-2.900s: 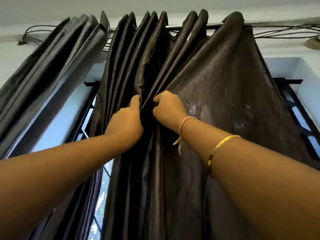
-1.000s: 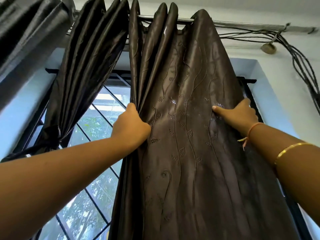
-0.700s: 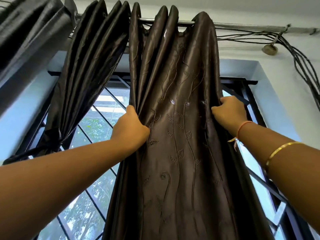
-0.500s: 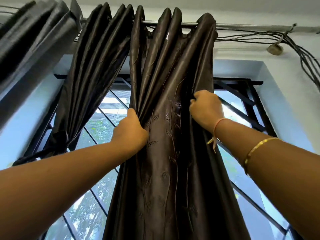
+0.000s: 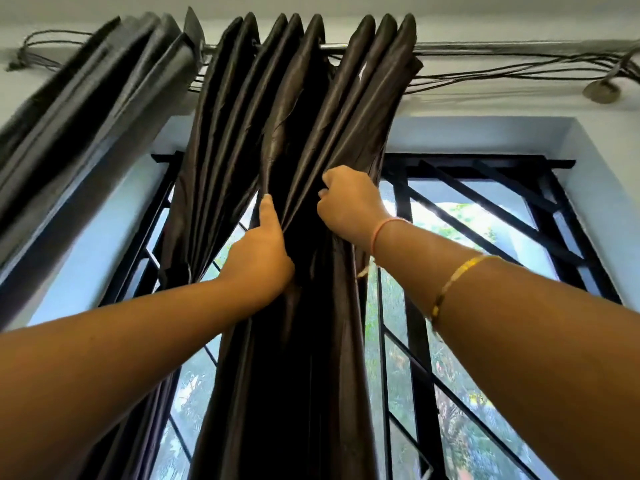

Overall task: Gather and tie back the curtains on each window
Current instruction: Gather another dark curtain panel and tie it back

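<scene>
A dark brown curtain hangs from a metal rod and is bunched into narrow folds in the middle of the window. My left hand grips its left folds, thumb pointing up. My right hand grips the right edge of the same curtain, close beside the left hand. To the left a second brown curtain panel slants down to a tie at the window's left side.
A grey curtain hangs at the far left. Black window bars cross the glass behind the curtain. Loose cables run along the wall under the rod to a round fitting.
My right hand has pulled the curtain's right edge leftward until it meets the left hand. The spread panel is now bunched, and the right half of the window is uncovered.
</scene>
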`<move>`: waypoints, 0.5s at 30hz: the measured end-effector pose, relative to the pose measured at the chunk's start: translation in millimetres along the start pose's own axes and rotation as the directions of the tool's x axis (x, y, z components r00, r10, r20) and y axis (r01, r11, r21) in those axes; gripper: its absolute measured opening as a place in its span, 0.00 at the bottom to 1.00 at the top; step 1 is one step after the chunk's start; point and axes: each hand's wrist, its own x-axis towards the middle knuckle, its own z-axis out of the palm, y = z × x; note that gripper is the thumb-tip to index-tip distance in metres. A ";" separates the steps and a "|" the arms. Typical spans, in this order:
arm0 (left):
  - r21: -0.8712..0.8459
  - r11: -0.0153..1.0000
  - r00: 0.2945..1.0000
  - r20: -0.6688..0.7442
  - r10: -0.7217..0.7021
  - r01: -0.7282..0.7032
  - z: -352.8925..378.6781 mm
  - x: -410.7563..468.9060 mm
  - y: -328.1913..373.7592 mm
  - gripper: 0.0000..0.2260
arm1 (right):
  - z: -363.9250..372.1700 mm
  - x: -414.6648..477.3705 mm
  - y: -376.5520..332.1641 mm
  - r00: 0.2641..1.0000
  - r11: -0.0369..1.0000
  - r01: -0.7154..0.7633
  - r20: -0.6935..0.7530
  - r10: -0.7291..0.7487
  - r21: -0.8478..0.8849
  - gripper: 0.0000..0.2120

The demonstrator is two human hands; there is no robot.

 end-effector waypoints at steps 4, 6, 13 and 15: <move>-0.266 0.964 0.995 0.099 0.001 0.025 13.5 -5.3 20.0 0.21 | -1.8 -19.2 26.5 0.999 0.998 -0.044 -0.026 0.045 0.050 0.19; -0.338 0.941 0.991 0.128 0.036 0.009 22.4 -8.2 30.4 0.15 | -0.2 -32.6 35.2 0.997 0.990 -0.053 -0.047 0.059 0.129 0.20; -0.468 0.883 0.981 0.184 0.053 0.040 32.4 -12.9 36.0 0.09 | 9.6 -61.1 46.7 0.988 0.915 -0.142 -0.004 0.155 0.377 0.05; -0.462 0.885 0.978 0.205 0.045 0.056 33.1 -19.5 31.3 0.10 | 12.0 -66.9 50.4 0.972 0.857 -0.209 0.005 0.234 0.471 0.07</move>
